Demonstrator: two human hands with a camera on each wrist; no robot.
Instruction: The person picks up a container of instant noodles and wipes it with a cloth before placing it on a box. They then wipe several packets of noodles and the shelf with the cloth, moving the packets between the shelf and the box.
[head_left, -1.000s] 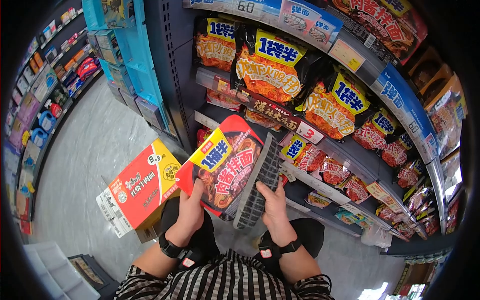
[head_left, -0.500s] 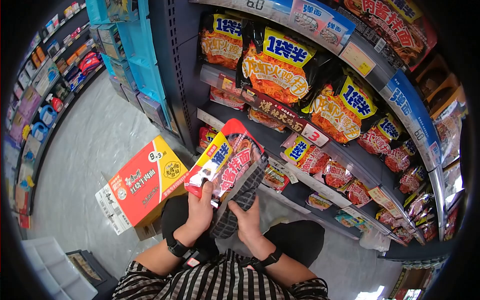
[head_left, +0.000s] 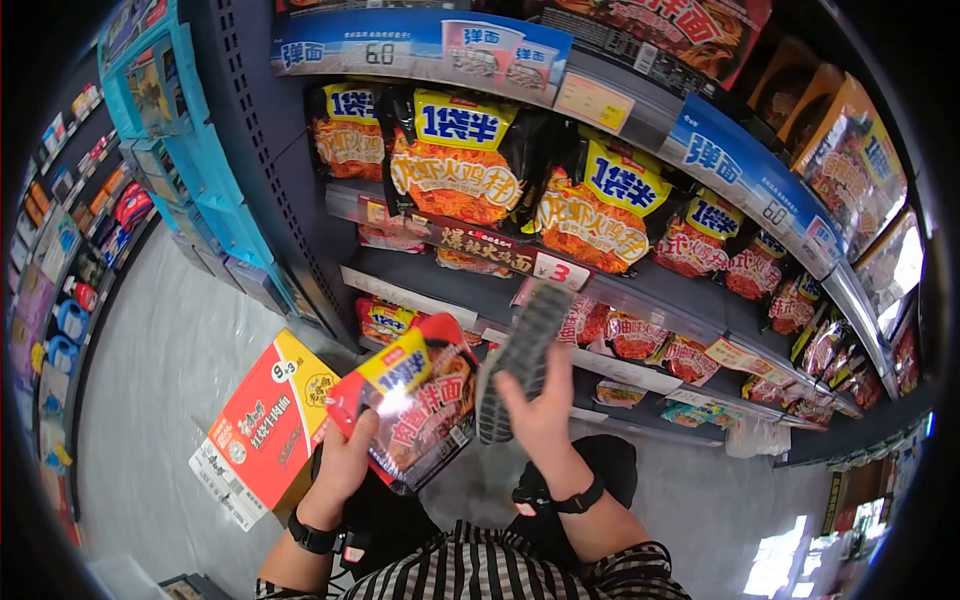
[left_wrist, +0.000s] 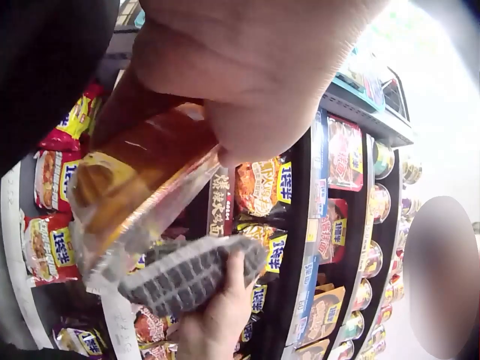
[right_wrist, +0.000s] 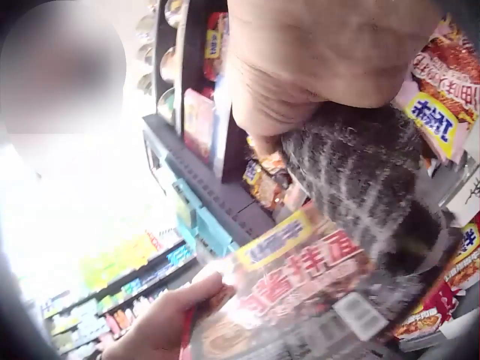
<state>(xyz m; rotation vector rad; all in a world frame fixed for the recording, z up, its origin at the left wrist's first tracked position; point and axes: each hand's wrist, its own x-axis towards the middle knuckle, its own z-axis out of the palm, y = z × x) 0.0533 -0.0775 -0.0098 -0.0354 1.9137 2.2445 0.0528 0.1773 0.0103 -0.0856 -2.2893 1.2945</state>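
Note:
My left hand grips the lower left edge of a red and black noodle pack with a yellow label, thumb on its front. In the left wrist view the orange-brown back of the noodle pack shows under clear wrap. My right hand holds a folded grey and black checked cloth, thumb across its near side. In the head view the cloth stands just right of the pack, a narrow gap between them. From the right wrist, the cloth overlaps the pack's edge.
A red and yellow carton is on the floor at the left. Ahead rise dark shelves with several bagged noodles and price strips. A turquoise display rack stands left of the shelves' end.
The cloth went from the pack's right side down along its lower edge, then up and right, away from it. The pack has moved lower and left. The head view has shifted.

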